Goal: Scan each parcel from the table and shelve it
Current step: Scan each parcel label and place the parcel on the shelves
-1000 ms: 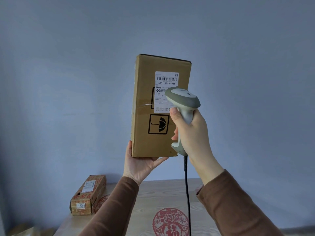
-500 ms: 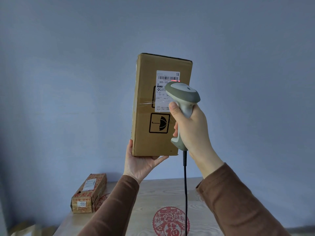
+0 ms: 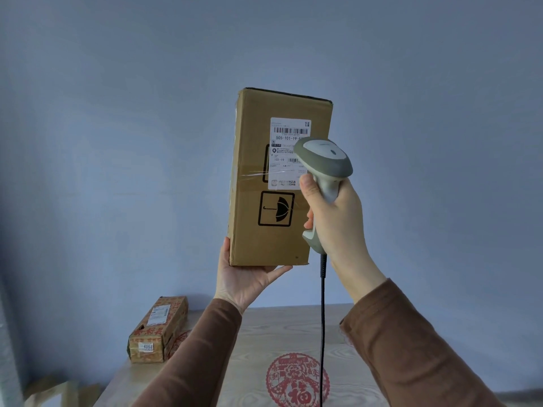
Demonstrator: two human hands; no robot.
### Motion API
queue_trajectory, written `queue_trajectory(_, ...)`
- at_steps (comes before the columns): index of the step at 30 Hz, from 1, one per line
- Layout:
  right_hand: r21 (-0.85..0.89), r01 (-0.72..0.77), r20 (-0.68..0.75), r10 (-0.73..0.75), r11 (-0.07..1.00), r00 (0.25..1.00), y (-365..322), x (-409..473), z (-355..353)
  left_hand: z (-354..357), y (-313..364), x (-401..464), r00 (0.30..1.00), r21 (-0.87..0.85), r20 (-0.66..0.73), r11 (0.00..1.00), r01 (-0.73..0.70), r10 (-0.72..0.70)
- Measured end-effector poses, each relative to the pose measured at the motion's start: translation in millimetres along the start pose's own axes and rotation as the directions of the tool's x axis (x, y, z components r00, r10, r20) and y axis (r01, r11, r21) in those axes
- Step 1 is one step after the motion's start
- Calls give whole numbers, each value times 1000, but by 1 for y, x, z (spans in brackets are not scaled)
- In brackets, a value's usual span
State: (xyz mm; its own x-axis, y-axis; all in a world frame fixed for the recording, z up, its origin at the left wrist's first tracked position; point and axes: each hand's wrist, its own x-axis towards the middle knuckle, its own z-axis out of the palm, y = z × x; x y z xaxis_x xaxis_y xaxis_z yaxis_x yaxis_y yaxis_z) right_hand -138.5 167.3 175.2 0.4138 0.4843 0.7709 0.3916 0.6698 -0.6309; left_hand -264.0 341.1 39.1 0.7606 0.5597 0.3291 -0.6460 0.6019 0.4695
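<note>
A tall brown cardboard parcel stands upright in the air in front of a blue wall. My left hand cups its bottom edge from below, thumb against the left side. A white shipping label with a barcode faces me on its upper right. My right hand grips a grey handheld scanner, whose head overlaps the label's lower right part. A black cable hangs down from the handle.
Below lies a light wooden table with a red paper-cut emblem. A long patterned parcel rests at its far left corner. Crumpled brown paper sits on the floor at lower left.
The scanner rose slightly toward the barcode half a second ago with a red light showing, and now sits a little lower on the label. The parcel stays held in place.
</note>
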Motion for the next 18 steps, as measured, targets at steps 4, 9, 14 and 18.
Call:
queue_trajectory(4,124,-94,-137,111,988,984,37,0,-11,6,2,-4,1000,-18,12,1000,-6,6)
queue_trajectory(9,329,-371,-83,418,868,905,103,-16,-9,14,1,-7,999,-5,44,1000,-22,22)
queue_trajectory(14,368,-488,44,509,792,860,131,-36,-1,28,-1,-9,998,15,58,1000,-25,24)
queue_trajectory(18,450,-477,60,507,755,860,134,-37,2,38,-1,-14,998,76,8,995,-63,63)
